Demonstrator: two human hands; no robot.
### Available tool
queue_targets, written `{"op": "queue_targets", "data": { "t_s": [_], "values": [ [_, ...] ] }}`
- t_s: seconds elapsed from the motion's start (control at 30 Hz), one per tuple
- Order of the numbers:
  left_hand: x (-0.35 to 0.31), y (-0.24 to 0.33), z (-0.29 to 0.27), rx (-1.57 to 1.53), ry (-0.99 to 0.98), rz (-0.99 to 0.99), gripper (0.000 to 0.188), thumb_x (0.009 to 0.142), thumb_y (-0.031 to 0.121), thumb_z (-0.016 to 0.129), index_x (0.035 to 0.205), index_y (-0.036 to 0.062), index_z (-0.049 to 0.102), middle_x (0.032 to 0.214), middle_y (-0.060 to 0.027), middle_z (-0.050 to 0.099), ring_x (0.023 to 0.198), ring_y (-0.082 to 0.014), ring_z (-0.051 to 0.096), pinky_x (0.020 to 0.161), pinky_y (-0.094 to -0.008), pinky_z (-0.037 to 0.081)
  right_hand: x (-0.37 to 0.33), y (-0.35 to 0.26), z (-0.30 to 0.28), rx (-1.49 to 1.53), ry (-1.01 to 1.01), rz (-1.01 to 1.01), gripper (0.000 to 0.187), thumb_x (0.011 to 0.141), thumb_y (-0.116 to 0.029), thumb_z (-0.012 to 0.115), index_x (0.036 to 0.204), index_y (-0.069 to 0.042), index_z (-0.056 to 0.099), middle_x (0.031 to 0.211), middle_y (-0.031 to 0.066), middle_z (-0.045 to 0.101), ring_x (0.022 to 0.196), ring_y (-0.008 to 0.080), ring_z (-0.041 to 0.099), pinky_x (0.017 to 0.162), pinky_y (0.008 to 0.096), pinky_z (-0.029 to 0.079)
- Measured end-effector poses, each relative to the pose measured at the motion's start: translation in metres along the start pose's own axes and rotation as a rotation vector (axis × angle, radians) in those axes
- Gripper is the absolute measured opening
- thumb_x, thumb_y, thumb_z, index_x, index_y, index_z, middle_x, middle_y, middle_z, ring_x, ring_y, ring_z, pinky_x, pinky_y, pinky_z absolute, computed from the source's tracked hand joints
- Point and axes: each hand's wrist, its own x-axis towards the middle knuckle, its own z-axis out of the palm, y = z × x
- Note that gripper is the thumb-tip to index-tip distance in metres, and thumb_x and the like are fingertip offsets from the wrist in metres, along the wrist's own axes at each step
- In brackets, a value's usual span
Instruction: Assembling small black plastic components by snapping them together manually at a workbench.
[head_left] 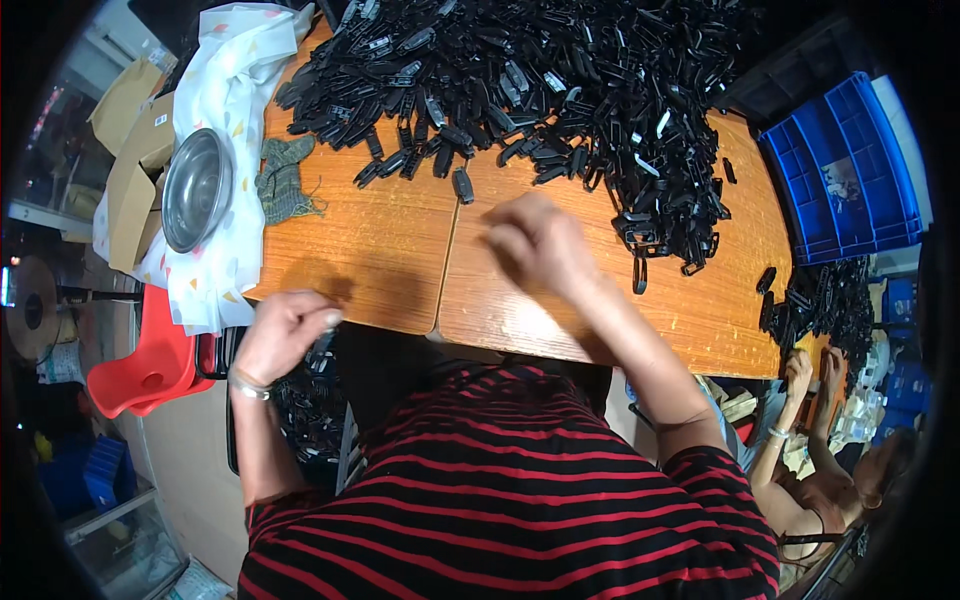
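Note:
A big heap of small black plastic buckle-like pieces [480, 90] covers the far part of the wooden table [370, 250]. One black piece [463, 186] lies apart from the heap, close to the seam in the tabletop. Just right of that piece, my right hand [548, 245] is over the table, its fingers bent and blurred; whether it holds anything is hidden. My left hand [280, 335] is at the table's near left edge, thumb and fingertips pressed together; any item between them is too small to make out. More black parts [305, 415] sit below it, beneath table height.
On the left, a metal bowl [197, 190] rests on patterned white sheeting [235, 60], beside a grey knitted glove [285, 180]. A red chair [150, 365] stands lower left. At right are a blue crate [845, 170], more black parts [825, 300] and another person's hands [798, 375].

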Motion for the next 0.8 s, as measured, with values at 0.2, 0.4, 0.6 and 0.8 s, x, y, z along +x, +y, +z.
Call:
{"op": "queue_targets", "data": {
  "t_s": [0.2,0.4,0.6,0.8],
  "values": [
    [0.047,0.025,0.017,0.138,0.405,0.144,0.009,0.083,0.005,0.068,0.091,0.0009,0.067,0.085,-0.0125,0.065,0.077,-0.027,0.063,0.07,-0.033,0.05,0.016,0.061,-0.021,-0.514,0.061,0.092,0.018,0.079,-0.007,0.071,0.096,-0.004,0.067,0.097,0.0136,0.06,0.077,0.0328,0.065,0.07,0.0399,0.055],
    [0.13,0.051,0.073,0.424,0.376,0.565,0.023,0.081,0.004,0.062,0.103,0.006,0.067,0.087,-0.0094,0.059,0.083,-0.0266,0.06,0.07,-0.0352,0.05,0.02,0.044,-0.025,-0.541,-0.16,0.206,0.02,0.077,-0.008,0.073,0.093,-0.002,0.061,0.098,0.0154,0.059,0.079,0.0361,0.064,0.07,0.0418,0.054],
    [0.174,0.052,0.07,0.673,0.232,0.648,0.011,0.08,0.006,0.061,0.091,0.0059,0.062,0.089,-0.0088,0.051,0.088,-0.0263,0.055,0.071,-0.0358,0.049,0.004,0.023,-0.021,-0.295,-0.204,0.208,0.021,0.078,-0.007,0.072,0.09,0.0,0.056,0.095,0.0172,0.059,0.08,0.0395,0.062,0.068,0.0454,0.051],
    [0.172,0.049,0.068,0.568,0.176,0.618,0.017,0.078,0.005,0.068,0.087,0.0043,0.054,0.088,-0.01,0.052,0.088,-0.0291,0.056,0.073,-0.0393,0.049,-0.003,0.018,-0.015,-0.139,-0.145,0.184,0.021,0.079,-0.004,0.073,0.091,-0.001,0.057,0.088,0.0161,0.06,0.077,0.0347,0.064,0.066,0.0412,0.051]
  ]
}}
